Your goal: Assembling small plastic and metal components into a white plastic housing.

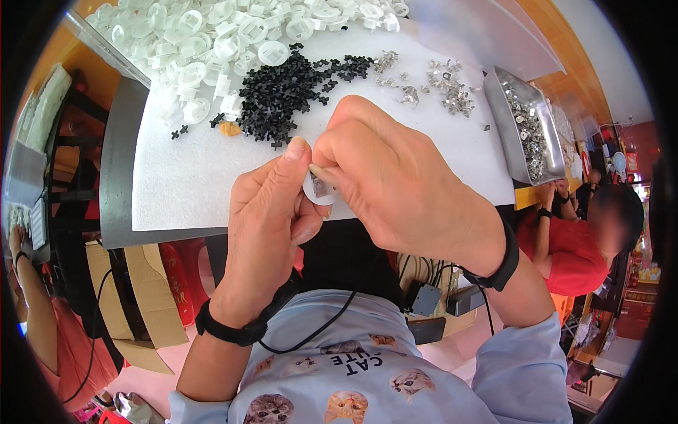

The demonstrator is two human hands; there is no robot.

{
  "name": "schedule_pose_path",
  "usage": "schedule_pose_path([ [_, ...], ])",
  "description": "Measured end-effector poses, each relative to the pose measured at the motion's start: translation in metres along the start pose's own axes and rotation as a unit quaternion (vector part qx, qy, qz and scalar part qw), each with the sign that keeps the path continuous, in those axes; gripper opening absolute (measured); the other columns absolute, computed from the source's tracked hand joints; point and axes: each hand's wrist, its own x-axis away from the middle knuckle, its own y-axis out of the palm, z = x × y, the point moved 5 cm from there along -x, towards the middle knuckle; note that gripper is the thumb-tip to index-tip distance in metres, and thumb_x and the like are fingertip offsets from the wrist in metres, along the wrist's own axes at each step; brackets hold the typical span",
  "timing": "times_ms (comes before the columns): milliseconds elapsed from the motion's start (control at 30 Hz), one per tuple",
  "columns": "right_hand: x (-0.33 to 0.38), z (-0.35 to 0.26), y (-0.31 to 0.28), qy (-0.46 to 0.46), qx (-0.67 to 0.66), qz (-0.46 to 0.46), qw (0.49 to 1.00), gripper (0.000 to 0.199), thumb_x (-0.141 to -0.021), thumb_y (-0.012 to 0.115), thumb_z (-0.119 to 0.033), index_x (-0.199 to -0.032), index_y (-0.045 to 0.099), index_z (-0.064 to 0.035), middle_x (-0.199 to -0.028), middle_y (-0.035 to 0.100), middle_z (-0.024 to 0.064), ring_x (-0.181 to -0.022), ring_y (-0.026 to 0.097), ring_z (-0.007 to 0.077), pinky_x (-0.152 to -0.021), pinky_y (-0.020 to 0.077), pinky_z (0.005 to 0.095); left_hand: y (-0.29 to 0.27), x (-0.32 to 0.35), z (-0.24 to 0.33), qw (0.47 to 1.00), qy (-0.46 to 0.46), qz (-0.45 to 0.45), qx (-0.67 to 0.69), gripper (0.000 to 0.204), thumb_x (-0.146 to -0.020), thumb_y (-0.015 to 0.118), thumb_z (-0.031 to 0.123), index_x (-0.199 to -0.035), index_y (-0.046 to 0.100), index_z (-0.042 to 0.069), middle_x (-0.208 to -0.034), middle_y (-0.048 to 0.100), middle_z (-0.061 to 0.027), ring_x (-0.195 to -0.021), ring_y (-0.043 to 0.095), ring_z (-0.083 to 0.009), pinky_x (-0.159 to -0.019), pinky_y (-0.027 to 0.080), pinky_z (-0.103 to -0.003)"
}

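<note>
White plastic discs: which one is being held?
The white disc gripped by the left hand, with the right hand at its edge; the other discs lie heaped toward the picture's upper left.

Bright, soft light covered the white sheet (pixel 183 185) and the right hand (pixel 378 173) — highlights glinted off the metal tray (pixel 507 134). Fisheye distortion bowed straight edges toward the dark periphery — there, a co-worker's head (pixel 613 218) was blurred.

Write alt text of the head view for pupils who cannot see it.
A person's left hand holds a small pale disc over a white sheet, the right hand touching it. Beyond lie white parts, black crosses and metal bits; a metal tray at right holds more.
</note>
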Motion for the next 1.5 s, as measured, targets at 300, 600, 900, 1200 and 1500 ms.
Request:
schedule_pose_path([
  [300,0.012,0.012,-0.003,0.109,-0.041,0.017,0.993,0.009,-0.084,0.062,-0.003,-0.085,0.053,-0.001,-0.075,0.05,0.0052,-0.061,0.048,0.0121,-0.053,0.0396,0.0247,-0.002,-0.001,-0.004,0.999,0.007,-0.01,0.03,0.041,-0.099,0.042,0.036,-0.1,0.061,0.0,-0.066,0.055,-0.0041,-0.047,0.04,-0.0057,-0.041,0.03,-0.019],
  [600,0.024,0.029,0.007,0.295,-0.264,0.022,0.918,0.02,-0.089,0.057,-0.014,-0.075,0.05,-0.0011,-0.055,0.044,0.0003,-0.051,0.036,0.0047,-0.044,0.0307,0.0239,0.0,-0.002,-0.003,0.997,0.025,-0.049,0.046,0.038,-0.1,0.037,0.024,-0.115,0.053,-0.008,-0.079,0.063,-0.014,-0.058,0.061,-0.017,-0.054,0.051,-0.025],
  [900,0.024,0.026,0.003,0.278,-0.186,-0.002,0.942,0.014,-0.09,0.057,-0.009,-0.08,0.052,-0.0011,-0.07,0.049,-0.0022,-0.063,0.042,0.0033,-0.055,0.0367,0.0203,-0.001,0.001,-0.003,0.999,0.031,-0.042,0.017,0.033,-0.093,0.041,0.008,-0.119,0.052,-0.009,-0.087,0.067,-0.0183,-0.074,0.069,-0.0219,-0.069,0.057,-0.031],
  [1200,0.025,0.026,0.004,0.222,-0.156,0.029,0.962,0.016,-0.085,0.058,-0.006,-0.075,0.047,-0.0023,-0.063,0.047,0.009,-0.051,0.044,0.0201,-0.048,0.0355,0.0316,0.003,0.0,-0.002,0.999,0.03,-0.013,0.012,0.027,-0.091,0.046,0.003,-0.111,0.06,-0.009,-0.09,0.066,-0.0136,-0.076,0.067,-0.016,-0.069,0.056,-0.026],
  [1500,0.029,0.032,0.006,0.196,-0.174,0.031,0.965,0.017,-0.085,0.058,-0.007,-0.074,0.046,-0.0033,-0.062,0.046,0.0064,-0.051,0.041,0.0157,-0.046,0.0334,0.0291,0.007,-0.001,0.0,0.998,0.043,0.001,-0.054,0.026,-0.091,0.048,0.005,-0.11,0.061,-0.008,-0.09,0.067,-0.0127,-0.076,0.067,-0.0152,-0.068,0.056,-0.026],
])
